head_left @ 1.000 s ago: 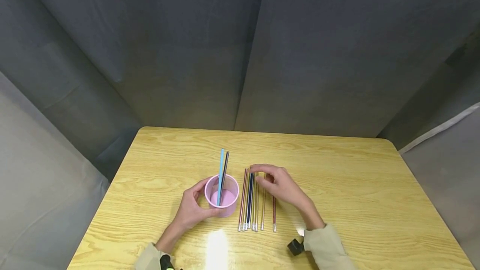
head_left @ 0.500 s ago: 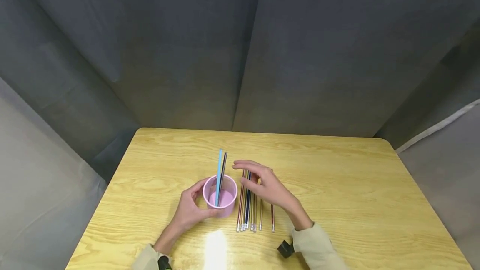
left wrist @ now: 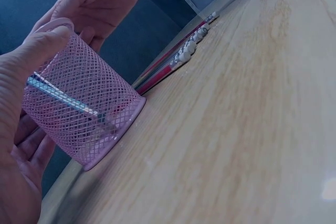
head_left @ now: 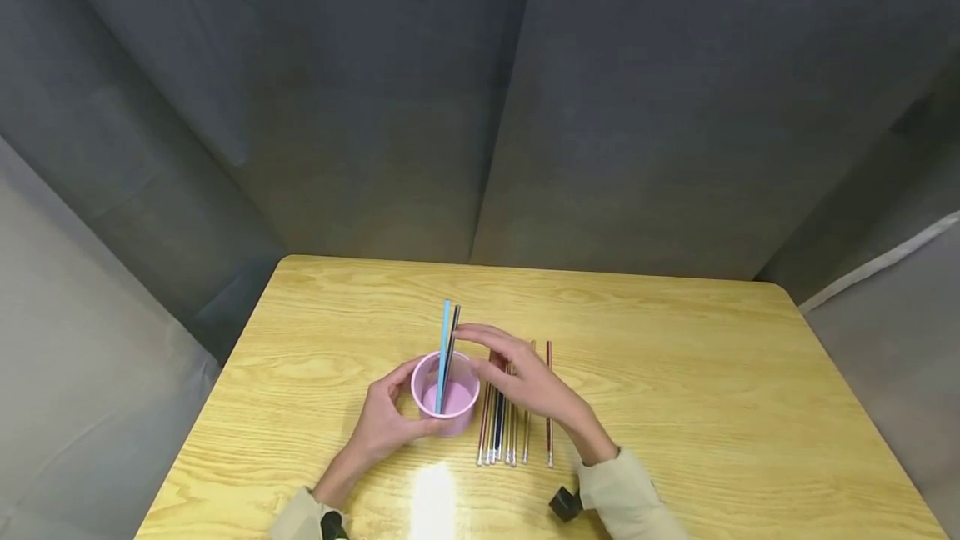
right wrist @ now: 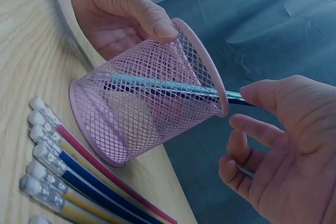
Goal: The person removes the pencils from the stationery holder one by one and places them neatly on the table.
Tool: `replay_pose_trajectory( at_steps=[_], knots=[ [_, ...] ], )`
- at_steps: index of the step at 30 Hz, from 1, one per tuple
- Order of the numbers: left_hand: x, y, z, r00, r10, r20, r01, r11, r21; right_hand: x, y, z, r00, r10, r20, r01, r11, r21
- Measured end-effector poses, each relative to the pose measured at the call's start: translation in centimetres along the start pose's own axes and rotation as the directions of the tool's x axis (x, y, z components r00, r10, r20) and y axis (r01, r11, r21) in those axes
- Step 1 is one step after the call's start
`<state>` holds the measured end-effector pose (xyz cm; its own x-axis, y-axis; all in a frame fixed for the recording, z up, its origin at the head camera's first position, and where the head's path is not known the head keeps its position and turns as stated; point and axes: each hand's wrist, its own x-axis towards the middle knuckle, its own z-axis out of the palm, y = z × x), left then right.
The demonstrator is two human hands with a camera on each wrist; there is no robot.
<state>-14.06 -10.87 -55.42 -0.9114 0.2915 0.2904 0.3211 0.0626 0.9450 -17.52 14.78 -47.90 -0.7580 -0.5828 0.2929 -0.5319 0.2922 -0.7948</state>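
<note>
My left hand (head_left: 384, 417) grips a pink mesh pencil cup (head_left: 460, 425) round its side, thumb near the rim. The cup stands on the table, as the left wrist view shows. Inside it lean a light blue pencil (head_left: 444, 336) and a dark pencil (head_left: 456, 320), both rising above the rim. My right hand (head_left: 528, 382) hovers at the cup's right, its index fingertip right at the dark pencil's upper part. Its thumb (right wrist: 260, 94) overlaps the pencils in the right wrist view, with the other fingers loosely bent. Beneath that hand lie several eraser-tipped pencils (right wrist: 79, 169), partly hidden by it.
The wooden table (head_left: 720, 390) extends to both sides and behind the cup. Apart from the row, at its right, lies a red pencil (head_left: 550, 432). Dark grey cloth (head_left: 375, 107) hangs behind the table. A black wrist device (head_left: 565, 504) sits at the right sleeve.
My right hand has moved left, from over the row of pencils to the pencils in the cup. The left hand keeps holding the cup in place.
</note>
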Motion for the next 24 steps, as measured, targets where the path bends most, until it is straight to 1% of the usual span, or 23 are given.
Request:
replay_pose_trajectory(
  at_steps=[3,7,10,17,22,24],
  knots=[
    [-0.08,0.02,-0.02,1.0,-0.016,-0.005,0.016,1.0,0.004,0.0,0.1,0.32,1.0,0.002,0.006,-0.002,1.0,0.018],
    [-0.13,0.01,-0.05,1.0,-0.025,-0.006,0.025,1.0,0.002,-0.09,0.17,0.6,0.999,0.028,0.022,-0.028,0.999,0.025],
    [-0.04,-0.05,-0.05,1.0,-0.016,-0.004,0.016,1.0,0.001,-0.17,0.13,0.65,0.998,0.047,0.033,-0.048,0.999,0.02],
    [0.02,0.1,-0.06,1.0,-0.011,-0.006,0.011,1.0,0.0,-0.1,0.08,0.54,0.997,0.057,0.049,-0.057,0.998,0.017],
    [-0.02,0.16,-0.04,1.0,-0.007,-0.005,0.007,1.0,0.001,-0.12,-0.08,0.42,0.997,0.061,0.046,-0.061,0.998,0.008],
    [-0.05,0.21,-0.03,1.0,-0.007,-0.005,0.007,1.0,-0.001,-0.05,-0.55,0.32,0.997,0.066,0.044,-0.066,0.998,0.004]
  ],
)
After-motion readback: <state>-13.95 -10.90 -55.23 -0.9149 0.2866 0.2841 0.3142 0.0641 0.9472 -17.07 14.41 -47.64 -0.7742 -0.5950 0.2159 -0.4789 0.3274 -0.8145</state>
